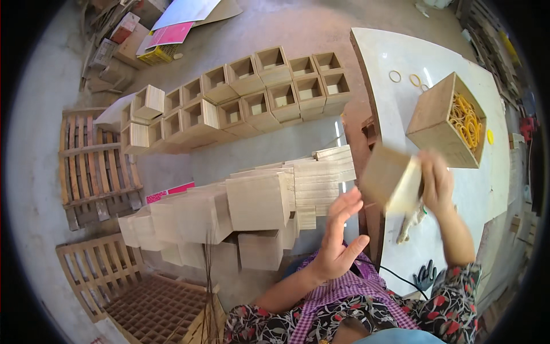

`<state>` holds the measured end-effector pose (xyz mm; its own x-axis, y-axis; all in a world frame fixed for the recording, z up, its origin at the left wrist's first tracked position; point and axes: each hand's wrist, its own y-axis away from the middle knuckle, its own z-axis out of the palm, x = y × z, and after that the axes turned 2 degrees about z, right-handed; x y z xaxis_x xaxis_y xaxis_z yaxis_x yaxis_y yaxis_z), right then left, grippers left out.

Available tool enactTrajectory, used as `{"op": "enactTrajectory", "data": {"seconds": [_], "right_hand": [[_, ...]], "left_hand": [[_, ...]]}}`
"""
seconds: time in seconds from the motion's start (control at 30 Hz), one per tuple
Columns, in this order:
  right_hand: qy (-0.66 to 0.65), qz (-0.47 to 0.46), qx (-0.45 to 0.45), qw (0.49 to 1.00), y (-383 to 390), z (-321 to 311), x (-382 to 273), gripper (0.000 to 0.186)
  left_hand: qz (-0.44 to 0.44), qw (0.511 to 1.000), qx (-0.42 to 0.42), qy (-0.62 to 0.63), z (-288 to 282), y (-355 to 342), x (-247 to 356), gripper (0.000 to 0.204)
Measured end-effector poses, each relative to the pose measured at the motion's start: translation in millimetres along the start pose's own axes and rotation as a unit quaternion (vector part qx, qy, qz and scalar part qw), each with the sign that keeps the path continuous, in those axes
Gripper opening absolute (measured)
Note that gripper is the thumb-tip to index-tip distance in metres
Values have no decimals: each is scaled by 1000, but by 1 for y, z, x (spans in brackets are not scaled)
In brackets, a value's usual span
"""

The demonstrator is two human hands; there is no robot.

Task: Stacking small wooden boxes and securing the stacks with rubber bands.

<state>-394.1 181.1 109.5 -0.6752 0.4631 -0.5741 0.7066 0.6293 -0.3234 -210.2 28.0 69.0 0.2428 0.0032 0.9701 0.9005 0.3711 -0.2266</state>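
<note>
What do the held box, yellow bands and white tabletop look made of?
Held box: probably bare wood, pale and matte, though blurred. Yellow bands: likely rubber, thin curled loops. White tabletop: smooth, slight glare; maybe laminate or painted board.

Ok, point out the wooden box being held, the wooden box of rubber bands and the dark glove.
Held wooden box [388, 175]: head view, on its motion-blurred brown side.
Wooden box of rubber bands [431, 109]: head view, on its outer wall.
Dark glove [424, 280]: head view, below its fingers.

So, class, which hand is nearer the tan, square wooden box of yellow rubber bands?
Right: the right hand is just below that box in view; the left hand is farther, lower left.
</note>
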Motion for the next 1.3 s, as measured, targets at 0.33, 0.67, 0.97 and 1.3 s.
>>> {"op": "enactTrajectory", "data": {"seconds": [0.33,0.67,0.97,1.3], "right_hand": [[-269,212,-26,939,124,-12,-42,16],[-663,446,-70,597,125,43,-19,23],[-451,403,24,796,125,41,5,18],[-84,-43,-71,993,175,36,-84,49]], "left_hand": [[-36,967,-226,-109,45,-7,38,33],[-305,942,-38,135,39,48,20,39],[-151,963,119,-187,11,67,13,36],[-257,951,72,-153,17,82,-56,47]]}}
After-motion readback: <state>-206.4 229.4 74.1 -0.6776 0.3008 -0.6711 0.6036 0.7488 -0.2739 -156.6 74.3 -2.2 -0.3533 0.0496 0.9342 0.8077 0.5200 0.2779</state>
